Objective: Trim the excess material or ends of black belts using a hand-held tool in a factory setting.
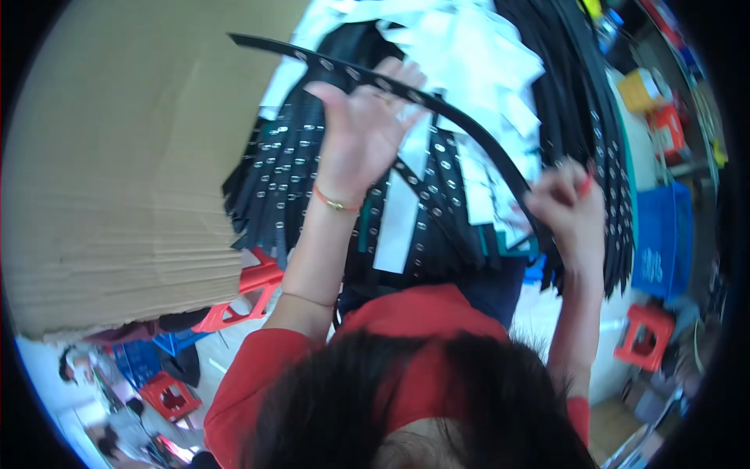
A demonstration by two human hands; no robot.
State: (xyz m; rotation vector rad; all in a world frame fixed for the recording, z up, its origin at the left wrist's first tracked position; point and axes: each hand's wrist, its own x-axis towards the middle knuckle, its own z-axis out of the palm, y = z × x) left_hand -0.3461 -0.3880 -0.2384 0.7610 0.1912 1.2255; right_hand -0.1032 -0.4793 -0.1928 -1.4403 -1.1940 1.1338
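A long black belt strap with metal eyelets arcs across the front of me. My left hand is open, palm up, thumb apart, and the strap crosses over its fingers. On the right, my right hand is closed around the lower part of the strap, slightly blurred. Something small and red shows at one of its fingers; its kind is unclear. Beneath both hands lie many black eyeleted straps in bundles, along with white sheets or strips.
A large brown cardboard sheet covers the left side. More black straps hang at the right edge. Beyond stand a blue crate and a red stool. Other people are at the lower left, near another red stool.
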